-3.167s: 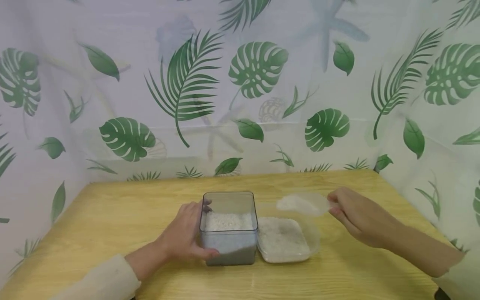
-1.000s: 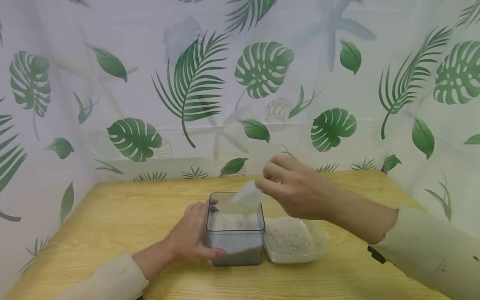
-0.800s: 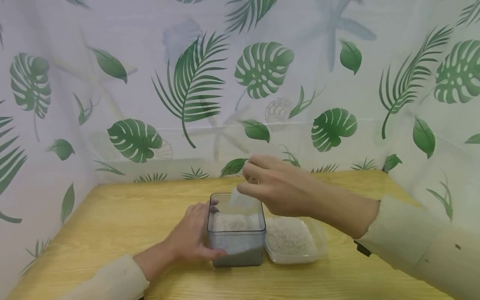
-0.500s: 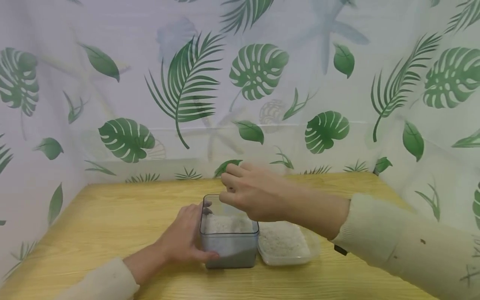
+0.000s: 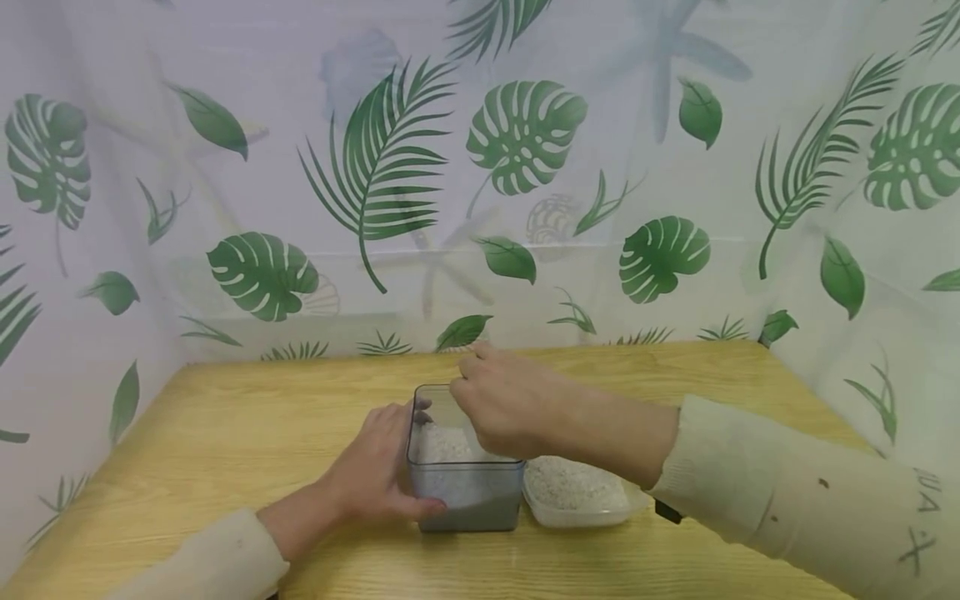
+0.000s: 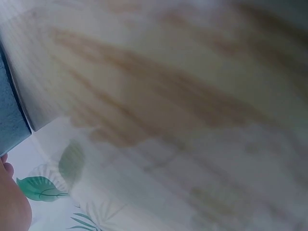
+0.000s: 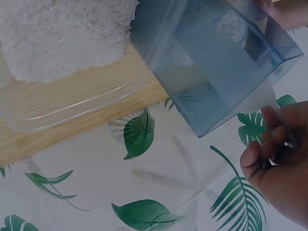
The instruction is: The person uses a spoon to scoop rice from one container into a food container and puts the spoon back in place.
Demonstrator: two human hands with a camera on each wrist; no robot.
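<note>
1. Smoky-grey clear plastic made up the tall square container (image 5: pixel 465 483) standing near the front middle of the wooden table (image 5: pixel 247 433).
2. Her or his left hand (image 5: pixel 375 475) gripped that container from its left side, thumb curled across the front wall and fingers round the far left edge.
3. Over the container's open mouth hung the right hand (image 5: pixel 498 408), knuckles up, fingers bunched downward.
4. From the right wrist view those fingers (image 7: pixel 269 144) were curled and pinching the handle of a clear plastic scoop (image 7: pixel 262 101), whose pale bowl lay against the container's rim.
5. From the head view the scoop was hidden under the hand, so I could not tell whether anything was in it.
6. White rice (image 5: pixel 450 442) lay inside the tall container, filling roughly its lower half.
7. Touching the container's right side sat a low, clear, shallow tub (image 5: pixel 622 508) on the table.
8. More white rice (image 5: pixel 573 487) was heaped in the tub, piled toward one side, with bare bottom showing in the right wrist view.
9. Cream sleeves covered both forearms, and a leaf-print curtain (image 5: pixel 375 167) hung behind the table.
</note>
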